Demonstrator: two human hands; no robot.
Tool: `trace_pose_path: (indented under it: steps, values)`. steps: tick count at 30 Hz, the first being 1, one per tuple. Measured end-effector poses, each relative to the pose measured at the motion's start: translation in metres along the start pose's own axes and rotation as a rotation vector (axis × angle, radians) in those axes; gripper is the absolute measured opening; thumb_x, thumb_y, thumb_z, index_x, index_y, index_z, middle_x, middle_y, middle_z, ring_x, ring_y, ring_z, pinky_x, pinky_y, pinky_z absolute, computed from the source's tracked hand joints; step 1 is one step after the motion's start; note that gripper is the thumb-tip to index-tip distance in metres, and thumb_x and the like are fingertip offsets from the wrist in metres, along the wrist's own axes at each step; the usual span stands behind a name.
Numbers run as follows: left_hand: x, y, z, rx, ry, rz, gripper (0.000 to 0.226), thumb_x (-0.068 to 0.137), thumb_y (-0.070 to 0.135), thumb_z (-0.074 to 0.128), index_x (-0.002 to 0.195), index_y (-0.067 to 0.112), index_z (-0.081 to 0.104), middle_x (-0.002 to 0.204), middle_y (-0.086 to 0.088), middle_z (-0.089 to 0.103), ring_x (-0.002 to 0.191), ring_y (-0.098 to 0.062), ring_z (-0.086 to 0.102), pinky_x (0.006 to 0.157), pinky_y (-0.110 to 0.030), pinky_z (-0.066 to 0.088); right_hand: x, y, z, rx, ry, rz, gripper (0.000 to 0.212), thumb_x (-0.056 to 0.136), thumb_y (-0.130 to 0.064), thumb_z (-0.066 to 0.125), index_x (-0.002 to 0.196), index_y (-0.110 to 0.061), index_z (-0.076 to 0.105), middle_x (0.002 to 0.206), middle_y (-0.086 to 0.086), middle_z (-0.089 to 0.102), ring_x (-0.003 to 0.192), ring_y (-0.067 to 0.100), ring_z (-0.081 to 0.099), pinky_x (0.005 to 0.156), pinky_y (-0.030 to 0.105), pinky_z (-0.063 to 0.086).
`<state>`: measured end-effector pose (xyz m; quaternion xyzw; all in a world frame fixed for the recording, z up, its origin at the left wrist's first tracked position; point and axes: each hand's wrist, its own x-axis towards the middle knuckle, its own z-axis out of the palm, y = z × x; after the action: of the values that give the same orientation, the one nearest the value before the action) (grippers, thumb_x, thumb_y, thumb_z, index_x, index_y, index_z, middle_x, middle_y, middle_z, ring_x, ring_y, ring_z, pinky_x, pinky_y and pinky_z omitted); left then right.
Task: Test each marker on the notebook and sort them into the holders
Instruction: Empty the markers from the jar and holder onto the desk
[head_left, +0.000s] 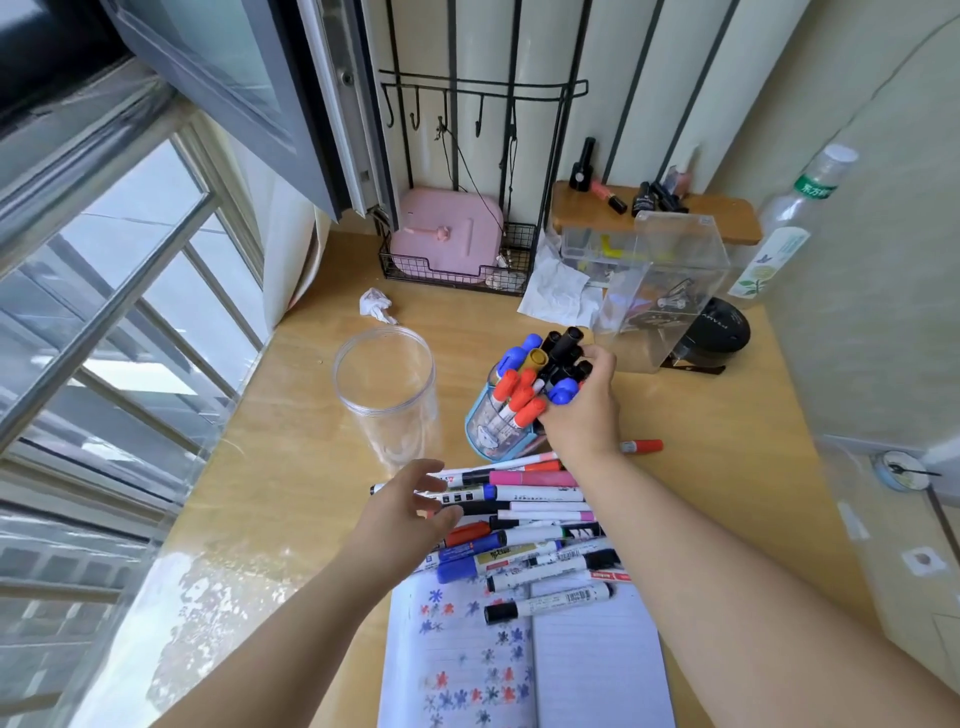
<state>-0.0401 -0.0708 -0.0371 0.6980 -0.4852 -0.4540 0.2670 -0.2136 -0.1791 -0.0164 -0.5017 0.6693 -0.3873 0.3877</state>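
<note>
Where the head view looks down on the wooden counter (701, 499), the right hand (584, 410) reaches forward and its fingers curl around the cluster of markers (540, 371) standing in the blue holder (496, 434). These markers stand near upright, caps up, long axes tilted slightly toward the far edge. The left hand (410, 512) hovers with fingers spread and relaxed, holding nothing, at the left end of the loose marker pile (535, 525). Markers in this pile lie flat, long axes running mostly left to right, across the top of the open notebook (587, 670). One red-capped marker (641, 446) lies alone, right of the wrist. The clear jar (387, 395) stands upright, left of the blue holder.
</note>
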Motion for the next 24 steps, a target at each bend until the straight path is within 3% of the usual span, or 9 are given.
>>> trace_pose_path:
  steps: [6, 8, 11, 12, 14, 15, 16, 20, 24]
  values:
    - [0.003, 0.011, 0.004, 0.010, 0.032, 0.042, 0.051, 0.082, 0.023, 0.069, 0.126, 0.028, 0.045, 0.115, 0.012, 0.054, 0.093, 0.000, 0.057, 0.062, -0.007, 0.043, -0.001, -0.007, -0.008, 0.143, -0.011, 0.012, 0.061, 0.073, 0.003, 0.060, 0.121, -0.027, 0.037, 0.099, 0.006, 0.060, 0.080, 0.020, 0.055, 0.064, 0.029, 0.043]
    - [0.003, 0.015, 0.006, -0.040, 0.072, 0.050, 0.058, 0.081, 0.031, 0.069, 0.132, 0.028, 0.041, 0.122, 0.011, 0.050, 0.099, -0.003, 0.056, 0.075, -0.016, 0.047, -0.002, -0.012, -0.015, 0.295, -0.033, 0.039, 0.063, 0.067, 0.001, 0.059, 0.119, -0.027, 0.038, 0.100, 0.011, 0.062, 0.074, 0.021, 0.056, 0.063, 0.030, 0.045]
    - [-0.001, 0.026, 0.006, -0.308, 0.069, -0.029, 0.067, 0.080, 0.053, 0.060, 0.137, 0.029, 0.033, 0.130, 0.008, 0.046, 0.108, -0.011, 0.056, 0.086, -0.033, 0.050, -0.011, -0.028, -0.039, 0.642, -0.168, 0.082, 0.048, 0.076, 0.000, 0.054, 0.119, -0.016, 0.039, 0.079, 0.002, 0.058, 0.056, 0.006, 0.047, 0.047, 0.016, 0.037]
    - [-0.003, 0.030, 0.005, -0.463, 0.020, -0.066, 0.071, 0.077, 0.059, 0.056, 0.137, 0.030, 0.033, 0.132, 0.005, 0.049, 0.109, -0.015, 0.057, 0.087, -0.035, 0.051, -0.018, -0.031, -0.046, 0.671, -0.184, 0.101, 0.039, 0.084, 0.004, 0.051, 0.114, -0.020, 0.043, 0.076, 0.002, 0.061, 0.055, 0.006, 0.051, 0.048, 0.016, 0.042]
    - [-0.004, 0.036, 0.006, -0.745, -0.153, -0.131, 0.071, 0.075, 0.062, 0.051, 0.136, 0.028, 0.038, 0.127, -0.003, 0.057, 0.107, -0.023, 0.062, 0.086, -0.040, 0.053, -0.031, -0.029, -0.055, 0.600, -0.189, 0.120, 0.045, 0.093, 0.007, 0.048, 0.114, -0.033, 0.047, 0.094, 0.018, 0.067, 0.080, 0.027, 0.069, 0.077, 0.043, 0.057]
    - [-0.006, 0.041, 0.006, -0.833, -0.238, -0.151, 0.067, 0.076, 0.061, 0.049, 0.133, 0.027, 0.043, 0.124, -0.006, 0.061, 0.106, -0.025, 0.063, 0.082, -0.040, 0.055, -0.039, -0.025, -0.060, 0.575, -0.196, 0.165, 0.049, 0.094, 0.004, 0.050, 0.116, -0.040, 0.046, 0.106, 0.024, 0.064, 0.097, 0.039, 0.064, 0.088, 0.060, 0.049]
    - [-0.008, 0.045, 0.007, -0.885, -0.296, -0.174, 0.061, 0.078, 0.058, 0.047, 0.129, 0.025, 0.049, 0.120, -0.008, 0.064, 0.105, -0.027, 0.063, 0.077, -0.039, 0.056, -0.046, -0.018, -0.062, 0.548, -0.210, 0.215, 0.050, 0.094, 0.000, 0.052, 0.117, -0.044, 0.044, 0.112, 0.020, 0.064, 0.104, 0.041, 0.061, 0.091, 0.065, 0.044]
    - [-0.020, 0.043, 0.012, -0.912, -0.397, -0.283, 0.048, 0.079, 0.049, 0.051, 0.116, 0.019, 0.060, 0.110, -0.015, 0.067, 0.101, -0.034, 0.064, 0.080, -0.047, 0.053, -0.065, 0.006, -0.065, 0.475, -0.340, 0.298, 0.034, 0.094, -0.005, 0.053, 0.114, -0.032, 0.052, 0.109, 0.016, 0.065, 0.091, 0.030, 0.061, 0.091, 0.058, 0.045]
    - [-0.029, 0.030, 0.016, -0.853, -0.346, -0.287, 0.049, 0.075, 0.048, 0.057, 0.117, 0.022, 0.059, 0.107, -0.012, 0.069, 0.097, -0.031, 0.066, 0.078, -0.044, 0.053, -0.070, 0.018, -0.070, 0.803, -0.418, 0.513, 0.027, 0.078, -0.027, 0.066, 0.104, -0.020, 0.063, 0.098, 0.014, 0.065, 0.087, 0.025, 0.059, 0.083, 0.042, 0.047]
